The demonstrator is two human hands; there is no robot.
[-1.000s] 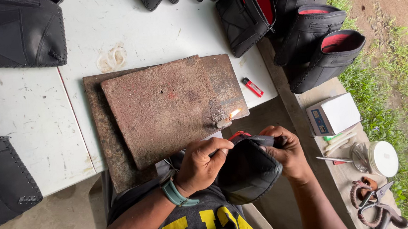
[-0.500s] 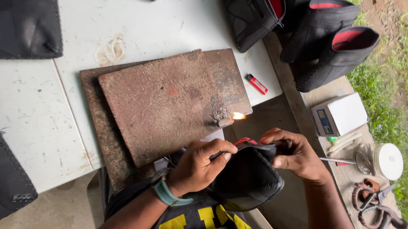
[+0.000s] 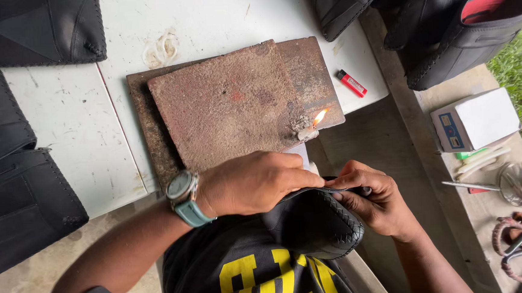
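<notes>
While the worn reddish-brown stone slab [image 3: 228, 106] lies on the white table [image 3: 217, 16], both hands work a black woven leather pouch [image 3: 314, 221] at the lap: left hand [image 3: 251, 183] clenched over its zip edge, right hand [image 3: 376, 200] pinching the end. Finishing that edge seems the step; next it calls for steady pinching near the small lit candle stub [image 3: 309, 128]. Since earlier, the hands have closed tighter together.

A candle [image 3: 308, 128] stands on the stone slab's [image 3: 228, 106] four-o'clock corner; a lighter [image 3: 352, 83] lies at the slab's three o'clock. At its six o'clock, both hands meet on a pouch [image 3: 314, 224].
</notes>
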